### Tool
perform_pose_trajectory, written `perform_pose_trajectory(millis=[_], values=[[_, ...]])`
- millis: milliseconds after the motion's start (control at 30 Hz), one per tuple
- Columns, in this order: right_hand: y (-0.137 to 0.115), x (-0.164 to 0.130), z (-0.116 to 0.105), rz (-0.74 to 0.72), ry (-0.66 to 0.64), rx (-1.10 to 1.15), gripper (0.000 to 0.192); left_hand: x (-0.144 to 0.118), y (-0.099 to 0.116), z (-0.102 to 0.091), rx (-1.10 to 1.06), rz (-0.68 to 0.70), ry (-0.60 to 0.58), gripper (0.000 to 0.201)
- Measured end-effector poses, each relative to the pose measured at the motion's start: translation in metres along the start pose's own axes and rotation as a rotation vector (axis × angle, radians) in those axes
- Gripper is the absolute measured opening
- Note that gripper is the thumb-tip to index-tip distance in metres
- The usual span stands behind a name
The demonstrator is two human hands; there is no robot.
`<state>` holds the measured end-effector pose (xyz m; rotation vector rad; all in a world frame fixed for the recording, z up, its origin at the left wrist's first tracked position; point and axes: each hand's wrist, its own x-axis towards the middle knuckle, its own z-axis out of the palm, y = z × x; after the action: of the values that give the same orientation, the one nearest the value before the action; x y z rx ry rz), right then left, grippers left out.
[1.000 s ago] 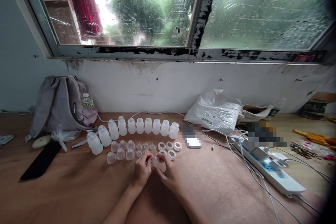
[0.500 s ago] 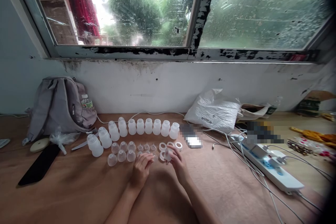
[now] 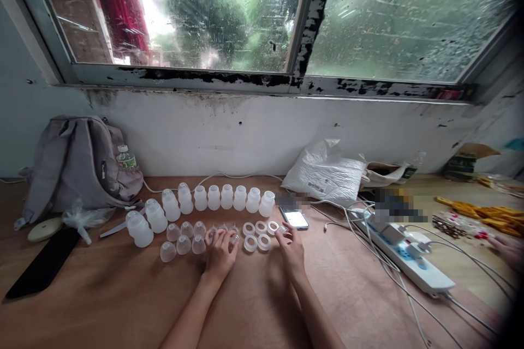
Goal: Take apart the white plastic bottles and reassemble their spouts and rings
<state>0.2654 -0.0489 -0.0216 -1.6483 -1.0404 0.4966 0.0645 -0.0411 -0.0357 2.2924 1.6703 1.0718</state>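
Observation:
On the table, my left hand lies over a group of small clear bottle nipples. Its fingers are apart and hide several of them. My right hand pinches a small translucent piece, which looks like a nipple, just right of the white collar rings. Those rings lie flat in two rows between my hands. Clear dome caps stand left of my left hand. Behind is a curved row of frosted baby bottles; the ones at the left end wear caps.
A phone lies beyond my right hand. Rightward are a white power strip with cables and a silver mailer bag. A grey backpack and a black pouch are at left. Another person's hand shows at far right.
My right hand has moved right, away from the rings, uncovering them. My left hand has shifted onto the nipples and its fingers have loosened. Another person's hand has come into view at right.

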Motion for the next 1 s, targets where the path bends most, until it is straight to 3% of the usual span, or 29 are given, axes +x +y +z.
perform_pose_trajectory(millis=[267,467,733,1000], values=[[0.005,0.008,-0.004,0.024,0.045,-0.008,0.038,0.003,0.004,-0.001,0.018,0.059,0.073,0.011],[0.009,0.010,-0.006,0.046,-0.009,-0.034,0.038,0.005,0.002,0.002,0.048,0.047,0.072,0.011],[0.013,0.006,-0.004,-0.163,-0.098,-0.390,0.014,0.006,-0.003,0.005,0.083,0.040,0.067,0.016],[0.021,0.005,-0.003,-0.164,-0.117,-0.519,0.015,0.004,-0.003,0.004,0.106,0.075,0.090,0.012]])
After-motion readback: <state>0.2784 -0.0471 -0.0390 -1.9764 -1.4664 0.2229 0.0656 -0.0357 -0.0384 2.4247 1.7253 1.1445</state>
